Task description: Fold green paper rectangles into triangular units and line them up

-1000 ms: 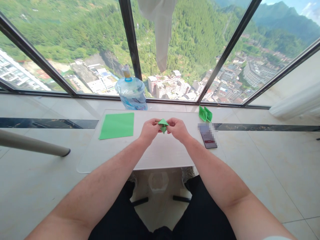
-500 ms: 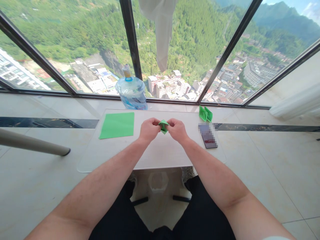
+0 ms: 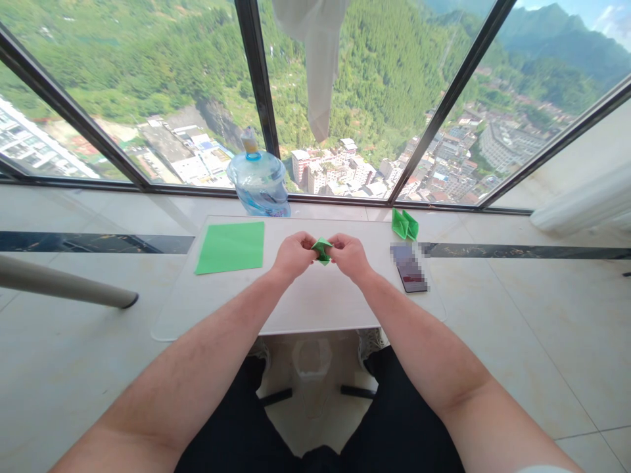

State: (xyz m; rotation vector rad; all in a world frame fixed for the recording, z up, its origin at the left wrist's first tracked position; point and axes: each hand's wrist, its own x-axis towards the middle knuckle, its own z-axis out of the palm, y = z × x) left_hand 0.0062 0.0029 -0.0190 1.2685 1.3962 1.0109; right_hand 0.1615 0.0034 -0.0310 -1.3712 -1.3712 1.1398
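Between my hands is a small folded green paper [image 3: 323,251], partly opened out, with its creased sides showing. My left hand [image 3: 294,255] is closed on its left side, and my right hand [image 3: 349,255] grips the right side. Several fingertips are hidden behind or inside the folds. Both hands are over the middle of the low white table [image 3: 315,299]. To the left lies a stack or sheet of flat green paper [image 3: 231,247]. At the table's back right corner stands another folded green paper piece [image 3: 405,225].
A phone [image 3: 413,274], partly blurred out, lies at the table's right side. Behind the table stands a large water bottle [image 3: 261,180] against the window frame. A grey pole [image 3: 69,282] reaches in from the left above the tiled floor.
The folded paper between my fingers has opened slightly and changed shape. Both hands stay in nearly the same place, still holding it.
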